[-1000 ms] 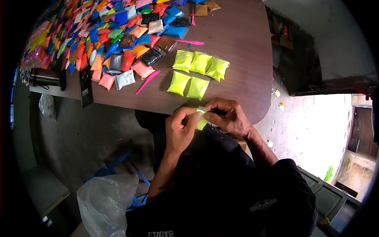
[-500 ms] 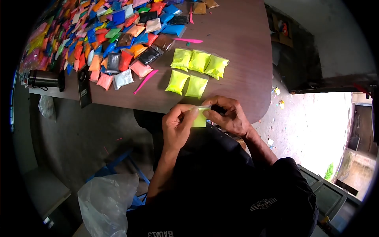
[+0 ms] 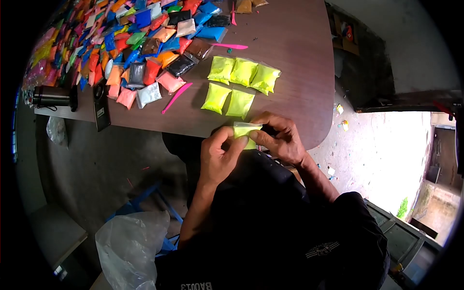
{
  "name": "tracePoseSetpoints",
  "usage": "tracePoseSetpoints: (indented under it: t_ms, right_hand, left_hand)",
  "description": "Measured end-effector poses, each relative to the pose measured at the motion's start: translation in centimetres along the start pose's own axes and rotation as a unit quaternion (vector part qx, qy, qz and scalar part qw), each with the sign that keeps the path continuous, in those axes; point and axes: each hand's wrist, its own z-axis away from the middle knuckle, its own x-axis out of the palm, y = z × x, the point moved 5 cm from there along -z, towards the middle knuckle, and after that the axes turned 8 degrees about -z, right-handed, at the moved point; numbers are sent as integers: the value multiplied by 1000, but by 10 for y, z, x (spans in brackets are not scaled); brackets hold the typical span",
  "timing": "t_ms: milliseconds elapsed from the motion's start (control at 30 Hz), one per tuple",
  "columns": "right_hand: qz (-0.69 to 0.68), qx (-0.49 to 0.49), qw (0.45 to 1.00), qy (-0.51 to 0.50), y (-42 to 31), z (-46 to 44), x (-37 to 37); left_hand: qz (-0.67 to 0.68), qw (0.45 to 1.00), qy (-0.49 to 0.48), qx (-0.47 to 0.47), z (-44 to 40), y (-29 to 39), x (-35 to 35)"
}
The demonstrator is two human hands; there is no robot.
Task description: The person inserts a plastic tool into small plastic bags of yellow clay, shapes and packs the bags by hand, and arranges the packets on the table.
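Note:
Between my two hands is a small clear plastic bag of neon yellow material (image 3: pixel 247 129), held at the table's near edge. My left hand (image 3: pixel 220 157) pinches its left side, thumb in front. From the right, my right hand (image 3: pixel 280 140) grips the other side with thumb and forefinger. The bag's clear top strip shows above my fingers. Just beyond, several similar yellow bags (image 3: pixel 240 103) lie on the brown table (image 3: pixel 299 87) in two rows. The exact contents cannot be made out.
A large heap of small colourful bags (image 3: pixel 140 72) covers the table's left side. Pink plastic knives (image 3: pixel 177 98) lie near it. A dark phone-like object (image 3: pixel 101 108) and a metal flask (image 3: pixel 53 96) are at the left edge. A clear plastic sack (image 3: pixel 130 246) hangs by a blue stool (image 3: pixel 140 199).
The yellow bag has risen slightly and tilted, showing more of its clear top edge. Both hands have shifted a little and keep their grip.

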Motion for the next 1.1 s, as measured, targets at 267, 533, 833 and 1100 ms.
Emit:
tracePoseSetpoints:
  t_ms: [267, 533, 833, 1100]
  right_hand:
    - [-19, 28, 999, -10, 2, -1, 0]
    - [-44, -23, 999, 14, -3, -2, -3]
    - [-35, -16, 999, -9, 1, -1, 1]
    - [-58, 5, 998, 23, 0, 1, 1]
  left_hand:
    - [31, 999, -9, -9, 2, -3, 0]
    - [-31, 999, -26, -2, -4, 9, 0]
    - [-24, 999, -8, 26, -4, 10, -2]
    - [-42, 999, -21, 5, -8, 6, -3]
